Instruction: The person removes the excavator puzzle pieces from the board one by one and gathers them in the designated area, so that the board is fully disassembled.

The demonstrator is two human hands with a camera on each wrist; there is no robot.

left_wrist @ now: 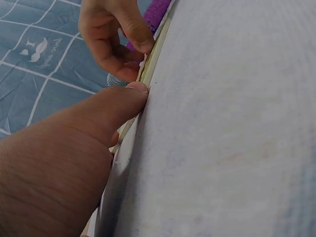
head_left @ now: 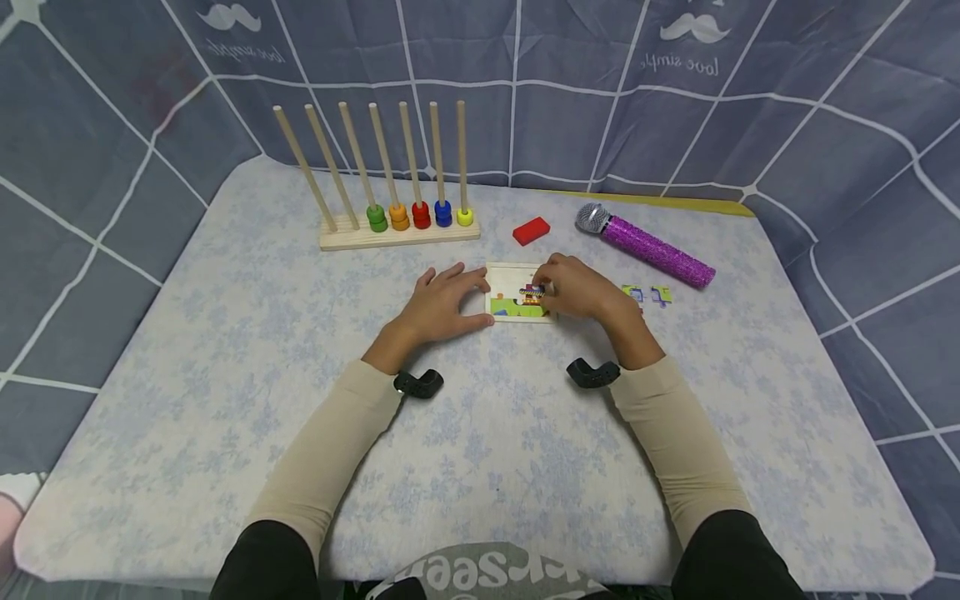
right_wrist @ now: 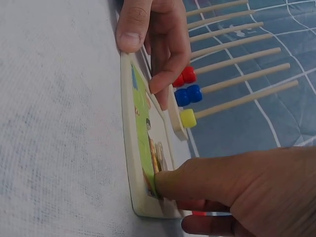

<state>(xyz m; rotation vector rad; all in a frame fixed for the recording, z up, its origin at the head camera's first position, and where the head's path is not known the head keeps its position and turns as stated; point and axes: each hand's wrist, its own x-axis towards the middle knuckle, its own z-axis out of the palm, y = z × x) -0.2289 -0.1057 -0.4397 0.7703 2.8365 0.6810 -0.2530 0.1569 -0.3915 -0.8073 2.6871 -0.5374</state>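
Observation:
A small wooden jigsaw board (head_left: 513,318) with a green and white picture lies flat at the table's middle. My left hand (head_left: 444,307) is at its left end, fingers fairly straight and spread. Its thumb (right_wrist: 132,37) touches the near edge at the corner, and the fingertips lie by the far part of that end. Over the board's right part, my right hand (head_left: 581,287) pinches a small puzzle piece (right_wrist: 159,152) down at the picture. The fingers hide most of that piece. The right thumb (right_wrist: 170,183) rests low against the picture.
Loose puzzle pieces (head_left: 662,295) lie right of my right wrist, partly covered by it. A red block (head_left: 531,231) and a purple glitter microphone (head_left: 652,250) are behind the board. A wooden peg stand (head_left: 397,237) with coloured beads stands back left, near the grey-blue curtain (head_left: 480,125).

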